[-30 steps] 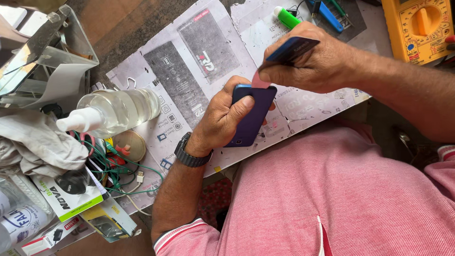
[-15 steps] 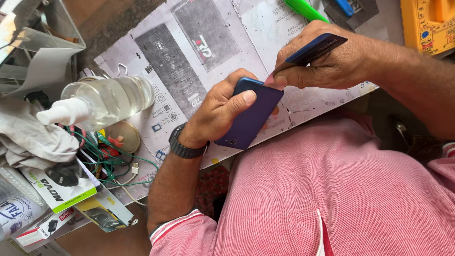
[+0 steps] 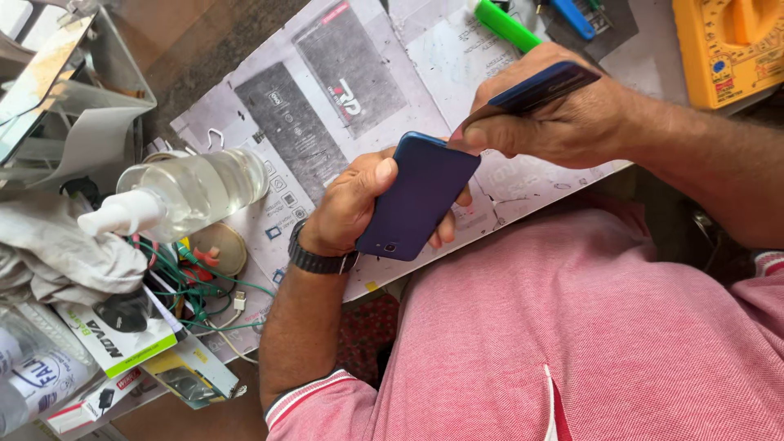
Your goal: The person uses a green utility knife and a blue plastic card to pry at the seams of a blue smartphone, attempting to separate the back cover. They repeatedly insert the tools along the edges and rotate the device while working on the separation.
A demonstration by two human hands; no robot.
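My left hand (image 3: pixel 351 204), with a black watch (image 3: pixel 314 260) on the wrist, grips a blue phone (image 3: pixel 416 200) back side up, tilted, above the printed work mat (image 3: pixel 327 106). My right hand (image 3: pixel 555 122) pinches a thin dark blue flat piece (image 3: pixel 543 88). Its thumb and fingertips touch the phone's upper edge. I cannot tell whether the flat piece is wedged into the phone's seam.
A clear spray bottle (image 3: pixel 196 192) lies left of the phone, with a white cloth (image 3: pixel 57 245), green wires (image 3: pixel 196 294) and small boxes (image 3: pixel 114 343) below it. A yellow multimeter (image 3: pixel 727 49) and a green marker (image 3: pixel 506 24) sit at the top. A metal tray (image 3: pixel 73 73) stands top left.
My right hand has come down with the flat piece and now meets the phone's upper edge. The left hand has turned the phone slightly while keeping its grip.
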